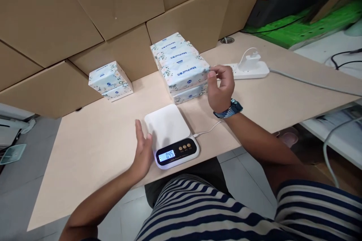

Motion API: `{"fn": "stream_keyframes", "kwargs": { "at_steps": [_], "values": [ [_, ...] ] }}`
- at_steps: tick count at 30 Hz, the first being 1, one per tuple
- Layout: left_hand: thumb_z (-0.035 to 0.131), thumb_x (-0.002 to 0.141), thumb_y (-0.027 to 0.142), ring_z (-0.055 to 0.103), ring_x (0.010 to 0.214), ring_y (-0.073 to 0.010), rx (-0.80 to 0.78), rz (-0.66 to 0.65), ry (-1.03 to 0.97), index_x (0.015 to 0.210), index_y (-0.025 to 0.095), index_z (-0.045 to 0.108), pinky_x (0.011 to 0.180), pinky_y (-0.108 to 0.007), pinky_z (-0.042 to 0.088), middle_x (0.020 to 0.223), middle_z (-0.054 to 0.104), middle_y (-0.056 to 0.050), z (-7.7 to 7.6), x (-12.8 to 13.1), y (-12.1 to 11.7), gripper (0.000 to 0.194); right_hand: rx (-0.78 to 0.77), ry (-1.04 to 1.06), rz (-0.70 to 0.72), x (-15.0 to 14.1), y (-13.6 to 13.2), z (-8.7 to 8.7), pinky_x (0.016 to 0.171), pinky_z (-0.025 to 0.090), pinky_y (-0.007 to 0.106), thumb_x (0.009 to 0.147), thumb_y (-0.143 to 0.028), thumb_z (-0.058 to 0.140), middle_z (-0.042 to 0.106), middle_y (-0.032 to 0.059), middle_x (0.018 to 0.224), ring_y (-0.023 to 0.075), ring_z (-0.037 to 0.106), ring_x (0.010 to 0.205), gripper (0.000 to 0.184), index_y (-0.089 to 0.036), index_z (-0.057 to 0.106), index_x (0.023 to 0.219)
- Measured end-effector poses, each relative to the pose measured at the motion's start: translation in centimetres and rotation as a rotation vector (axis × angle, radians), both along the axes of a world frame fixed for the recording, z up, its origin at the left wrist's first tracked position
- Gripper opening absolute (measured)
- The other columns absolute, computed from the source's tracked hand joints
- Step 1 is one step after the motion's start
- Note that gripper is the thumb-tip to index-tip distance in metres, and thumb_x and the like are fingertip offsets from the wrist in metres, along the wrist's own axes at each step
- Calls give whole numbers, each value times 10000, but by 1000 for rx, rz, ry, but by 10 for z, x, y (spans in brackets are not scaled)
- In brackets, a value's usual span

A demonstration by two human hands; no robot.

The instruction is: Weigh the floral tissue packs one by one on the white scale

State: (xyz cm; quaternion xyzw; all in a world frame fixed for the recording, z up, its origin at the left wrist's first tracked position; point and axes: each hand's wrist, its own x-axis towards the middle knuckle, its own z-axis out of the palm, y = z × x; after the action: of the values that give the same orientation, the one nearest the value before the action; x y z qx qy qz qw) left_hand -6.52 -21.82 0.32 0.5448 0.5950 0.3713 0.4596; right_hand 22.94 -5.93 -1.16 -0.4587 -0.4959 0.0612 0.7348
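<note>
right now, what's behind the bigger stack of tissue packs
Behind the bigger stack of tissue packs stand brown cardboard panels. The packs cover part of them, so anything low in between cannot be seen.

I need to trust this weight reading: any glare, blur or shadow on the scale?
Head view: the display glows, its digits legible; soft shadows lie on the scale's white top, clear of the display; print under the buttons is too blurred to read.

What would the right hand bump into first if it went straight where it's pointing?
Most likely the top tissue pack right beside it: the right hand points at that pack's near right corner. It may be touching already; one view can't settle the gap.
</note>
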Motion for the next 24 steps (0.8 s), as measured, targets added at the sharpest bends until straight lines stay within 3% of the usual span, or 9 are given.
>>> {"fn": "stream_keyframes", "kwargs": {
  "at_steps": [3,5,8,11,13,15,18,20,24],
  "values": [
    [452,970,888,-140,1774,-277,76,-8,-57,1765,483,-49,1451,-538,-42,1883,-193,114,25,16,37,1023,-24,176,27,16,24,-10,1172,542,538,1000,-792,580,634,151,1488,295,619,1393,648,-310,568,1433],
    [473,961,892,-128,1778,-260,119,-66,-113,1766,480,-23,1458,-515,-16,1891,-158,114,32,39,70,1031,-110,265,88,25,38,-17,1280,467,592,986,-851,521,503,176,1671,310,490,1570,788,-304,476,1551],
    [471,955,900,-129,1776,-258,157,-151,-163,1776,428,0,1461,-496,-7,1906,-107,70,31,81,115,1057,-225,212,199,27,41,-18,1297,447,659,929,-931,491,595,160,1613,342,542,1556,858,-274,593,1471],
    [491,937,915,-110,1783,-267,325,-265,-181,1790,350,-10,1464,-478,-20,1913,-75,9,29,104,126,1140,-143,8,232,16,20,-9,1269,496,629,955,-852,559,721,144,1483,350,665,1440,753,-270,676,1417],
    [467,977,878,-87,1788,-261,471,-320,-185,1793,362,-14,1470,-475,-4,1908,-94,28,31,98,108,1079,-6,-100,193,5,-3,-3,1244,530,605,1013,-781,524,713,149,1505,349,669,1447,711,-282,631,1508],
    [442,1024,820,-79,1790,-249,597,-353,-176,1788,421,17,1476,-463,8,1903,-92,94,35,75,74,961,120,-172,167,-6,-28,1,1177,591,590,1050,-746,468,722,144,1479,347,698,1411,673,-302,619,1532],
    [405,1064,767,-103,1786,-228,596,-321,-177,1778,468,58,1475,-440,-39,1899,-45,156,36,36,14,849,192,-208,274,-22,-59,1,1050,669,543,1069,-659,528,772,115,1360,319,765,1278,512,-336,704,1425],
    [367,1091,730,-101,1786,-222,495,-261,-196,1777,469,37,1473,-455,-55,1899,-33,153,30,18,-17,805,94,-158,434,-30,-72,-2,986,691,482,1047,-580,646,804,92,1277,285,791,1191,379,-334,763,1310],
    [374,1092,726,-77,1784,-205,248,-120,-205,1766,494,10,1474,-455,-21,1888,-54,164,8,7,-42,800,-392,39,729,-41,-79,-13,789,694,372,956,-641,768,829,60,1015,213,797,902,385,-276,803,1072]
  ]
}}
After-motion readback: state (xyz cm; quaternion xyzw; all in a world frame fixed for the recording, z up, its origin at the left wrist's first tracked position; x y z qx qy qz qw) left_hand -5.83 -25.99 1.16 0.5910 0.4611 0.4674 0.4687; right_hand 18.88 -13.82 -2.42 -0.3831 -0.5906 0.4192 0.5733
